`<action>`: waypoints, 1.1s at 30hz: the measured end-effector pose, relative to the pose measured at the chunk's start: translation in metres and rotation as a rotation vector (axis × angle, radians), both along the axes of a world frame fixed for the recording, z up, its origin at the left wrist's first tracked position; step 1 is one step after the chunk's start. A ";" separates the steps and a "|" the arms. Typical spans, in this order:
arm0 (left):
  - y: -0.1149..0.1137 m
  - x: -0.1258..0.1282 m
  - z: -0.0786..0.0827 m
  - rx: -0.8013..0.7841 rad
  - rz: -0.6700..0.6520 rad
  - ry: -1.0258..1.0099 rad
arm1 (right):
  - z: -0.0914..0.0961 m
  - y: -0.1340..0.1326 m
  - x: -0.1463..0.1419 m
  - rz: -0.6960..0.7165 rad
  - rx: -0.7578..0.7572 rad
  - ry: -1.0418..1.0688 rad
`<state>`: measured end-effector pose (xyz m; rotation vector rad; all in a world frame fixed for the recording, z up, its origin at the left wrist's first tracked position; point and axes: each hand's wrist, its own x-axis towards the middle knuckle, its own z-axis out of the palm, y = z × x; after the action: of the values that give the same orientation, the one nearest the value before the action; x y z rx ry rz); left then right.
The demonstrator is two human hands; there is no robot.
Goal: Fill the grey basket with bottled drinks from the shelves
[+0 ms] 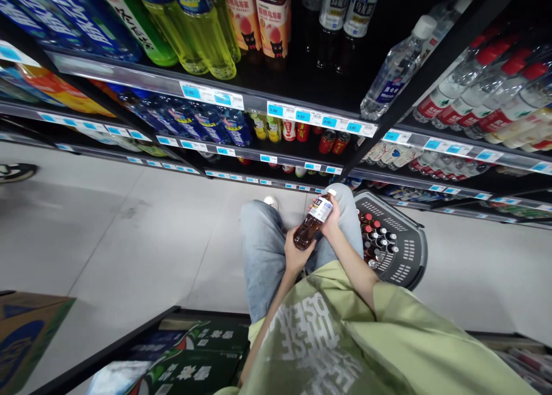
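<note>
I hold a brown drink bottle [314, 221] with a white label in both hands, in front of my legs. My left hand [296, 253] grips its lower end. My right hand [332, 218] wraps round the upper part near the cap. Just right of my knees stands a dark grey shopping basket [407, 251] on the floor, holding several bottles with red and black caps. I wear light blue jeans and a green printed T-shirt.
Black store shelves [302, 110] with blue price tags run across the top, stocked with yellow, blue, brown and clear bottles and some cans. Grey tiled floor [129, 234] lies to the left. A cardboard box [26, 332] and green cartons [198, 360] sit at the bottom left.
</note>
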<state>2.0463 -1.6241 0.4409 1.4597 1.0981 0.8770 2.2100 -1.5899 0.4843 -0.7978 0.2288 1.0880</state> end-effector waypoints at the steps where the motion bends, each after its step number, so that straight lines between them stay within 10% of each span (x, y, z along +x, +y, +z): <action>1: 0.001 -0.001 0.001 -0.022 -0.004 -0.011 | 0.000 0.000 0.000 -0.003 0.006 0.002; 16: 0.008 -0.005 -0.020 -0.926 -0.093 -0.375 | -0.007 -0.004 0.004 0.116 0.092 0.058; 27: 0.009 0.003 -0.023 -1.026 0.048 -0.394 | -0.008 -0.002 0.005 0.124 0.100 -0.046; 33: 0.014 0.002 -0.019 -0.981 0.295 -0.555 | -0.003 -0.007 0.001 0.166 -0.038 -0.720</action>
<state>2.0481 -1.6104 0.4216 0.2256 1.0757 0.7042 2.2110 -1.5967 0.4814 -1.2047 -0.4313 0.8862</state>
